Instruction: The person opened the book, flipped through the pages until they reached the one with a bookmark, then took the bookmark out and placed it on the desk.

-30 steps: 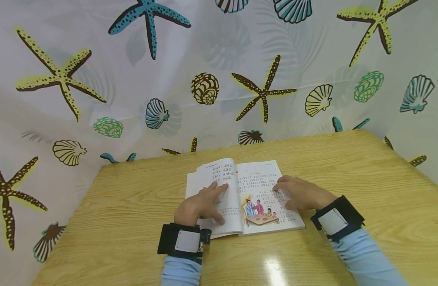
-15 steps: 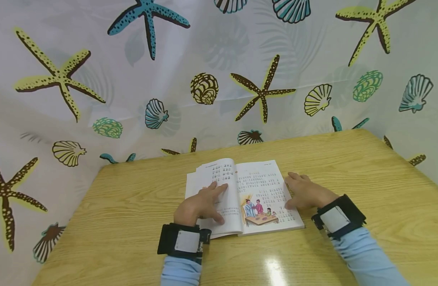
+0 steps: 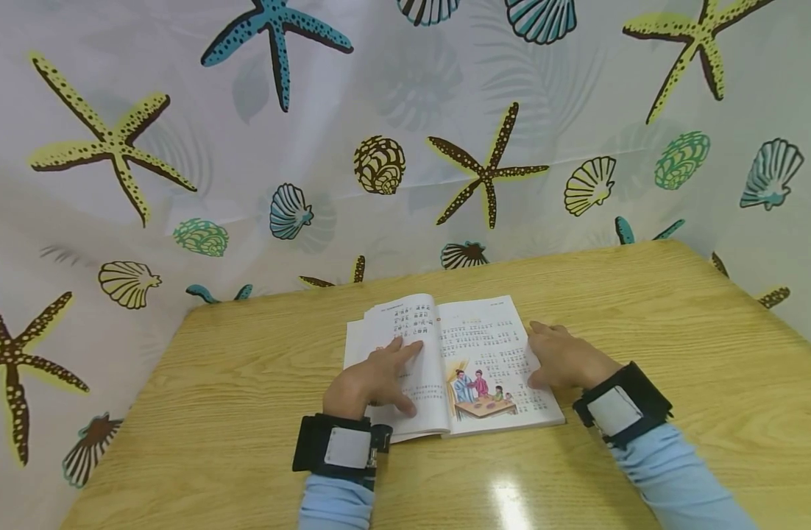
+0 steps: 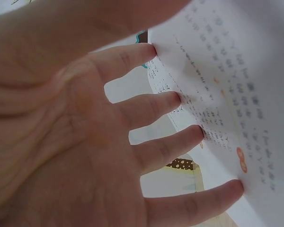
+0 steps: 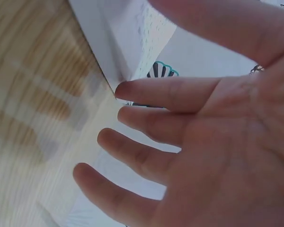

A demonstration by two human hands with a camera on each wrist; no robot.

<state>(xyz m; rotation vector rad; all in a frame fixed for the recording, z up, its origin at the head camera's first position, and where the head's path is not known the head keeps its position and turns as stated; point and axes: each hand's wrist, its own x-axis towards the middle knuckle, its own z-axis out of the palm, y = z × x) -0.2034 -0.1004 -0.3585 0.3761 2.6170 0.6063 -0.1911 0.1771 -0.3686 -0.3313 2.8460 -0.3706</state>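
An open book with printed text and a coloured picture of people at a table lies on the wooden table. My left hand rests on its left page, fingers spread. In the left wrist view the fingertips of that hand touch the printed page. At the book's right edge is my right hand, its fingers extended and thumb near the page border. The right wrist view shows those fingers spread beside the book's edge, with nothing held between them.
The wooden table extends around the book on all sides. Behind it hangs a pale cloth printed with starfish and shells. Both wrists carry black straps with metal plates.
My right hand has slid from over the right page outward to the book's right edge. My left hand and the book have stayed in place.
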